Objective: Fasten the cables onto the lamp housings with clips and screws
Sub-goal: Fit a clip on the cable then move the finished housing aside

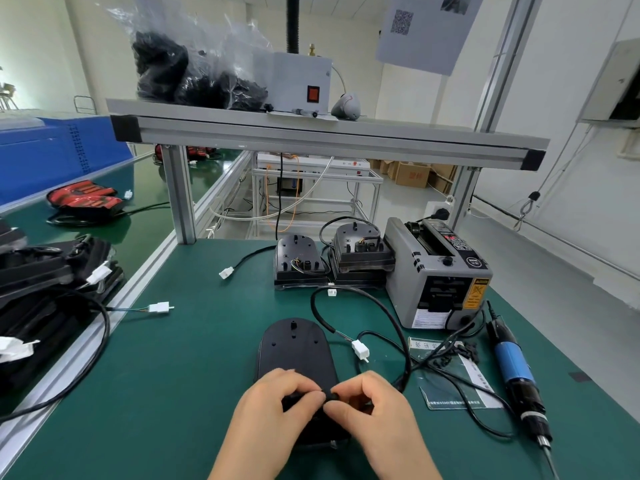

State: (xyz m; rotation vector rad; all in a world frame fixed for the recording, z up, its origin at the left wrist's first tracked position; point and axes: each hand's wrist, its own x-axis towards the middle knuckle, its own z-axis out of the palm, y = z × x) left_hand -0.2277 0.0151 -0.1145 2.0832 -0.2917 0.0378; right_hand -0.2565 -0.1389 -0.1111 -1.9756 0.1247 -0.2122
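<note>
We see the fingers (311, 398) of left hand (273, 407) and right hand (374, 410) curled, pinching a small black piece (328, 396), likely a clip, over the near end of the lamp housing (294, 348), which lies flat on the surface (194, 375), presumably for steadiness, its cable (403, 341) looping away rightward.

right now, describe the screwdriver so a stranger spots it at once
Find the boxy grey tape dispenser on the green bench mat's right side. Just in front of it lies the electric screwdriver. Its blue barrel stands out among black cables.
</note>
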